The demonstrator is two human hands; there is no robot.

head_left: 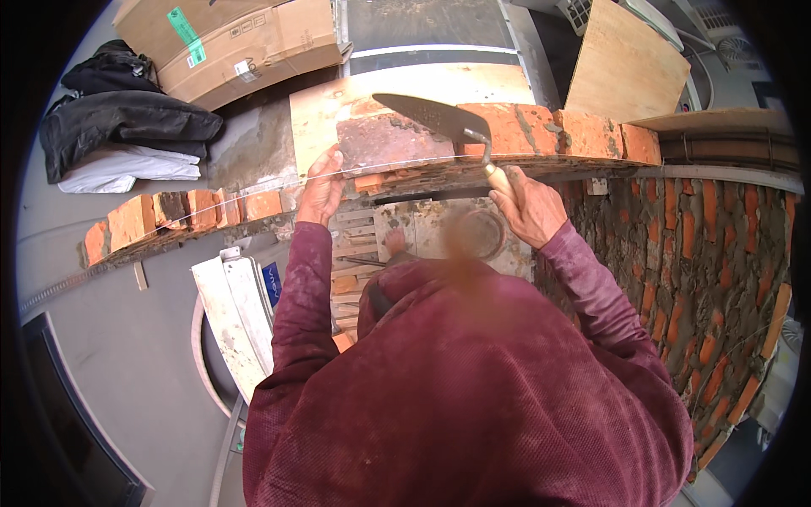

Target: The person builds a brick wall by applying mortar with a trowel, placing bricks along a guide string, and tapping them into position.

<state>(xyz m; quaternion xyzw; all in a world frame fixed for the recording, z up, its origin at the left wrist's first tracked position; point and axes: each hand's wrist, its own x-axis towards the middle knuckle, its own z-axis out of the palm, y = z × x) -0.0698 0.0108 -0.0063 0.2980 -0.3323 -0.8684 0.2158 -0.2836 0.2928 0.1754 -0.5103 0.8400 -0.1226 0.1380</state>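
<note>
My right hand (pixel 532 204) is closed around the wooden handle of a trowel (pixel 435 117). The dark pointed blade extends to the left, over a mortar-stained brick (pixel 395 142) on top of the curved wall. At that brick's left end is my left hand (pixel 321 190), its fingers stretched upward and apart beside the taut string (pixel 397 163). The fingertips seem to touch the brick's edge, though the exact contact is unclear. Orange bricks (pixel 507 127) continue the row to the right. More bricks (pixel 203 209) stand along the wall at the left.
Behind the wall lie a plywood sheet (pixel 308 127), a cardboard box (pixel 253 55) and dark clothing (pixel 127 127). Another board (pixel 625 63) leans at the far right. Below are a round container (pixel 483 234) and a white panel (pixel 232 313). A mortar-smeared brick wall (pixel 693 262) rises on the right.
</note>
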